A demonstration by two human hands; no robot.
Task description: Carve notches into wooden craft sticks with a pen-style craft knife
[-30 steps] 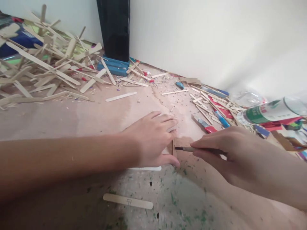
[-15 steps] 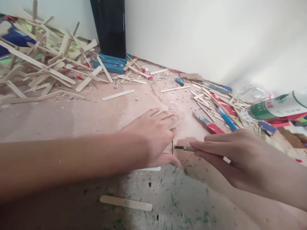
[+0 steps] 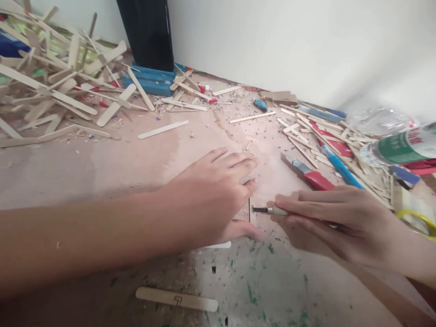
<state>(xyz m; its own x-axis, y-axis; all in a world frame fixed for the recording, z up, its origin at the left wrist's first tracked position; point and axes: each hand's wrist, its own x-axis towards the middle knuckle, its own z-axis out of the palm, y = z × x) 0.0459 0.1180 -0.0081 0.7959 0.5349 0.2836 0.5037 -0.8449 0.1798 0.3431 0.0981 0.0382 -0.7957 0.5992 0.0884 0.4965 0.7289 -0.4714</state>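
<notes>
My left hand (image 3: 221,195) lies across the table with fingers stretched and apart, pressing down from above. Between its index finger and thumb a narrow wooden strip (image 3: 252,217) with a dark edge shows; the rest is under the hand. A white stick end (image 3: 221,245) pokes out below the palm. My right hand (image 3: 337,218) is closed around a slim carving chisel (image 3: 278,211) with a pale handle and dark blade. Its tip points left and meets the strip, or sits just over it. A craft stick (image 3: 176,299) with a drawn mark lies nearer to me.
A red utility knife (image 3: 318,180) and a blue pen-like tool (image 3: 340,167) lie beyond my right hand. Craft sticks (image 3: 64,95) are heaped at left, near a black upright object (image 3: 150,36) on a blue base. A plastic bottle (image 3: 398,147) lies at right, with yellow scissors handles (image 3: 420,222) below.
The view has shifted slightly, and more of the right side shows. The chisel stays at the strip in my right hand; my left hand keeps its flat pose.
</notes>
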